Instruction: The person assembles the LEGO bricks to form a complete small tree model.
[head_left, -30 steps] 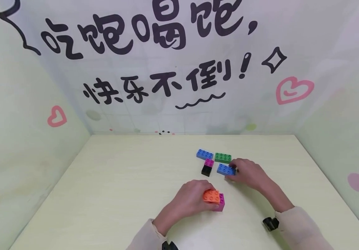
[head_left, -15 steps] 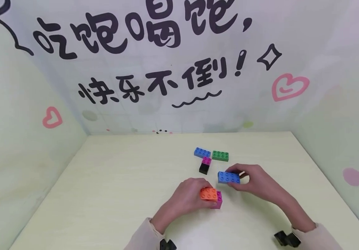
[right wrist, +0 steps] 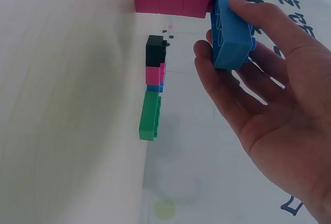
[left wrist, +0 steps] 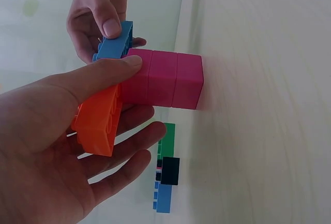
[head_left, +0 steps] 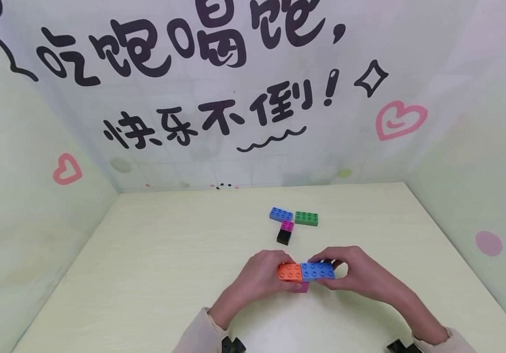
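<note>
A stack of magenta bricks [left wrist: 165, 79] stands on the table, several layers tall. An orange brick [head_left: 289, 272] sits on top and juts out toward my left palm. My left hand [head_left: 259, 277] holds the upper stack, its thumb on the magenta side and its fingers behind. Between thumb and fingers, my right hand [head_left: 358, 269] pinches a blue eight-stud brick [head_left: 317, 271]. This brick lies end to end with the orange one, over the right part of the stack top. In the right wrist view its underside sockets face the stack, and its far end overhangs.
Beyond the hands lie another blue brick [head_left: 281, 214], a green brick [head_left: 306, 218], a small magenta brick [head_left: 287, 226] and a black brick [head_left: 284, 237], grouped closely. Printed walls [head_left: 253, 166] enclose the table [head_left: 160, 255] at the back and both sides.
My right hand has lifted the blue brick from beside the green one and carried it toward me, up against the orange brick. My left hand keeps its hold on the stack.
</note>
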A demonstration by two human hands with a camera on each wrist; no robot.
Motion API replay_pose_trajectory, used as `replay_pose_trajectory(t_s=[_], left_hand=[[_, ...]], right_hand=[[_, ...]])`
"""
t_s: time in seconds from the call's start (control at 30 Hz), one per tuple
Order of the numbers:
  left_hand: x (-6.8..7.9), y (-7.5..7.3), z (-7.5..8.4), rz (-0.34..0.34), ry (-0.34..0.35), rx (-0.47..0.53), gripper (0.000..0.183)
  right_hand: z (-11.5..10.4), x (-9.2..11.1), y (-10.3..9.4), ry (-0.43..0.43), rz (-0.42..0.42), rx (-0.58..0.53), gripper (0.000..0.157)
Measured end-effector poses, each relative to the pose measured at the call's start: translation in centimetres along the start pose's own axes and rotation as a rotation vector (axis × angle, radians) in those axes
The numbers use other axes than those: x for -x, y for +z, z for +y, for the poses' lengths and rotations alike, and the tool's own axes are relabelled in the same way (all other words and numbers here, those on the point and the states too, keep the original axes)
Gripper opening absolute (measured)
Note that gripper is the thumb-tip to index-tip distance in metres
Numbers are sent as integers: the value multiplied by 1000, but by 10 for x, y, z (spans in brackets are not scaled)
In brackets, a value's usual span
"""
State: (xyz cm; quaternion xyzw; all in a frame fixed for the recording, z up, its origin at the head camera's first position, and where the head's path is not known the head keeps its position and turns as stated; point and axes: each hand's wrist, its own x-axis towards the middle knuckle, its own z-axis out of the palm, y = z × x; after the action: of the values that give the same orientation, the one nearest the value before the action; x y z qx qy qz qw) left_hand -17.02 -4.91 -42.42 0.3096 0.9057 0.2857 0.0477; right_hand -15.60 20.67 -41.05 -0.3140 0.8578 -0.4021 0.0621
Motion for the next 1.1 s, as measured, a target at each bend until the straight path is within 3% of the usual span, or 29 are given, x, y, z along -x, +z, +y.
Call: replay_pose_trajectory(t_s=[0.5,0.77,1.1], left_hand=[[0,2,-2,-10,-4,27,37],[-1,1,-1,-4,11,12,40],[0,0,-3,22,42,-15,39]], right_hand=[[1,-2,0,7,-47,-19,39],[1,-4,10,4,18,14,41],[-4,-13,24,-80,103,-9,28]])
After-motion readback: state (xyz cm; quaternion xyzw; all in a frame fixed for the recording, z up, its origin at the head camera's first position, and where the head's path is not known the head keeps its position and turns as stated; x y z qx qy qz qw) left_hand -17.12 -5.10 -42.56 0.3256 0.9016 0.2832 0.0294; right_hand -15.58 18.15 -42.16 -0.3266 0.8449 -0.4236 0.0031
